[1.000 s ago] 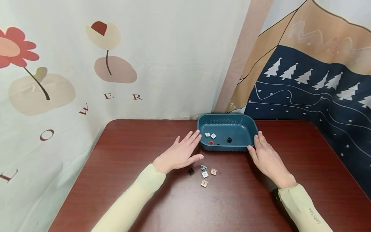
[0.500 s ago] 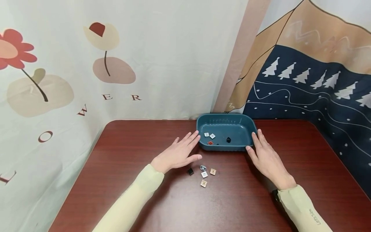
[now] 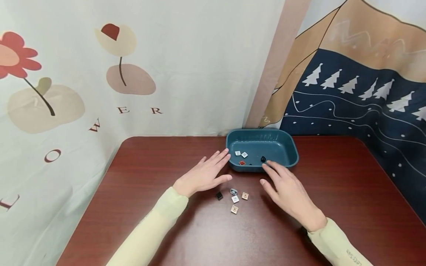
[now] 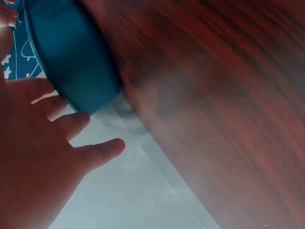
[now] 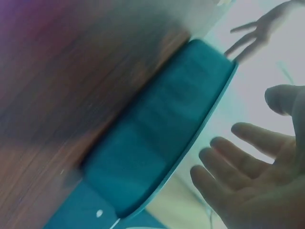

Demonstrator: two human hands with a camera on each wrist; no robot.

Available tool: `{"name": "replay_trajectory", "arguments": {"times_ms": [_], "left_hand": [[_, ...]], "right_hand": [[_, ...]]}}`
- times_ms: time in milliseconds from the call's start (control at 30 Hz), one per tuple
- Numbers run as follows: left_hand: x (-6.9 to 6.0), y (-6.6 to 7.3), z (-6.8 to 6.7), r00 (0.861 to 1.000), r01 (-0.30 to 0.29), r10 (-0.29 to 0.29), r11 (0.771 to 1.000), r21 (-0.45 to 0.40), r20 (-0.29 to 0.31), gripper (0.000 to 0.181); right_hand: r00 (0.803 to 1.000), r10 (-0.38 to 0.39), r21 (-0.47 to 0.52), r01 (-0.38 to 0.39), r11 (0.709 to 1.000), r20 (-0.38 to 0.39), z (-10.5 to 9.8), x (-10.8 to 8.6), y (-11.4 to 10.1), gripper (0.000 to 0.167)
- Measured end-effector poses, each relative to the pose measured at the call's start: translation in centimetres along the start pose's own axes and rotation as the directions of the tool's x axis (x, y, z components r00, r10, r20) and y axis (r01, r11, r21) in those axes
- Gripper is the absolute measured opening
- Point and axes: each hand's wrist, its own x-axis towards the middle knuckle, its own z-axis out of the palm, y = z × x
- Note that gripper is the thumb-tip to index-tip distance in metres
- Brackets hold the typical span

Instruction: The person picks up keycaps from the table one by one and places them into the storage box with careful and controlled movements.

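Observation:
A blue plastic tray [image 3: 257,168] stands at the table's back edge. My left hand [image 3: 202,176] has its fingers extended, with the fingertips at the tray's left end; in the left wrist view they lie against its rim. Over the tray's front edge hovers my right hand [image 3: 292,194], its fingers loosely bent and holding nothing. Inside the tray lie two white keycaps [image 3: 244,154], a red keycap [image 3: 242,162] and a black piece [image 3: 263,159]. Between my hands on the table are a black keycap [image 3: 219,195], a grey one, a white keycap [image 3: 235,199] and two tan keycaps [image 3: 234,210].
The dark red wooden table [image 3: 133,207] runs up to a pale printed curtain [image 3: 199,74] at the back. A navy cloth with white trees [image 3: 349,96] hangs along the right side.
My right hand has left the tray's right end and moved left to its front edge. My left hand stays at the left end. The keycaps lie where they were.

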Motion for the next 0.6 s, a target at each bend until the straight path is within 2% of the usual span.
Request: {"name": "replay_trajectory", "arguments": {"times_ms": [167, 400, 600], "left_hand": [[0.0, 0.1, -0.1, 1.0, 0.002, -0.002, 1.0, 0.013, -0.006, 0.079], [0.2, 0.0, 0.0, 1.0, 0.01, -0.01, 1.0, 0.029, 0.003, 0.079], [0.1, 0.0, 0.0, 1.0, 0.007, -0.007, 0.999, 0.034, -0.003, 0.079]], "right_hand": [[0.994, -0.029, 0.016, 0.027, 0.999, 0.106, 0.8, 0.2, -1.4, 0.053], [0.973, -0.149, -0.007, 0.153, 0.988, 0.177, 2.1, 0.2, -2.2, 0.054], [0.957, -0.172, -0.004, 0.178, 0.984, 0.232, 2.8, 0.4, -2.8, 0.054]]}}
